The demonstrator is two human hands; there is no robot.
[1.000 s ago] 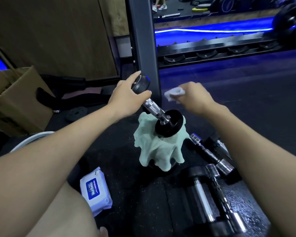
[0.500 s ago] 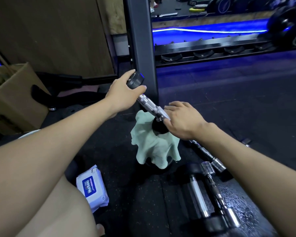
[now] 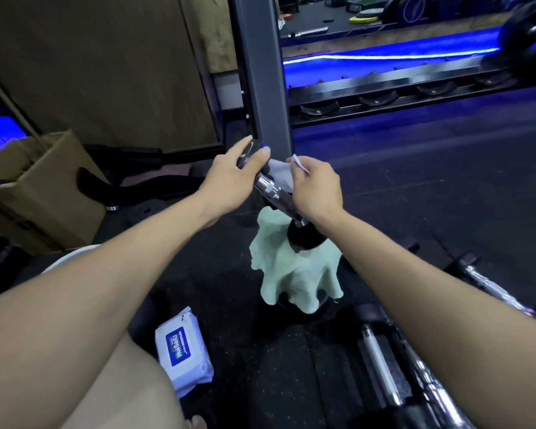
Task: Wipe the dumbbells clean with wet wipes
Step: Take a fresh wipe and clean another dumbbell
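A person wipes down a dumbbell (image 3: 273,193) on a gym floor, the cleaning of its chrome handle judged to be the step in hand. The dumbbell stands tilted, its lower black end (image 3: 304,239) resting on a pale green cloth (image 3: 294,274) draped over something hidden beneath, its upper end leaning away toward a grey upright post (image 3: 260,72). The left hand (image 3: 229,178) grips the upper end, thumb and fingers curled round the black disc to steady it. The right hand (image 3: 316,187) is closed round a white wet wipe (image 3: 280,173), which it presses against the top of the handle just beside the left thumb; the two hands are near one another, with bare chrome showing between and below them. The next move likely calls for drawing the wipe down the handle toward the lower end while the left hand keeps the bar from tipping or sliding off the cloth. A pack of wipes (image 3: 183,351) lies on the floor near the left forearm, and more dumbbells (image 3: 381,363) wait under the right arm.
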